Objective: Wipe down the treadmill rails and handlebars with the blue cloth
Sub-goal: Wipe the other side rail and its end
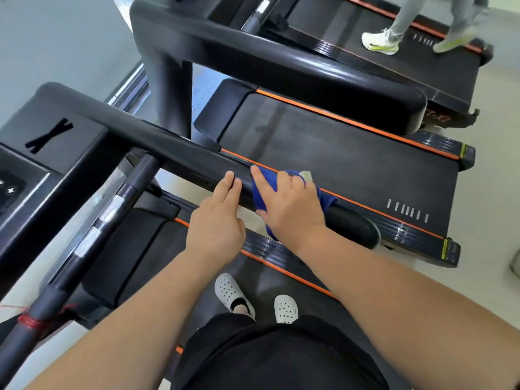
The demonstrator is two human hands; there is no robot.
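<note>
A thick black handrail (174, 147) runs from the console at the left down to a rounded end at the right. The blue cloth (260, 197) is draped over this rail near its end. My right hand (289, 204) presses the cloth against the rail, fingers wrapped around it. Just to its left, my left hand (218, 218) rests on the bare rail with fingers laid over the top, holding no cloth. A thinner black handlebar (112, 209) with silver bands crosses below the rail at the left.
The console (36, 153) sits at the left. I stand on a belt (270, 280) in white clogs. A second treadmill (337, 159) lies to the right, with its own rail (281, 66) above. Another person's legs walk on a third treadmill (380, 29).
</note>
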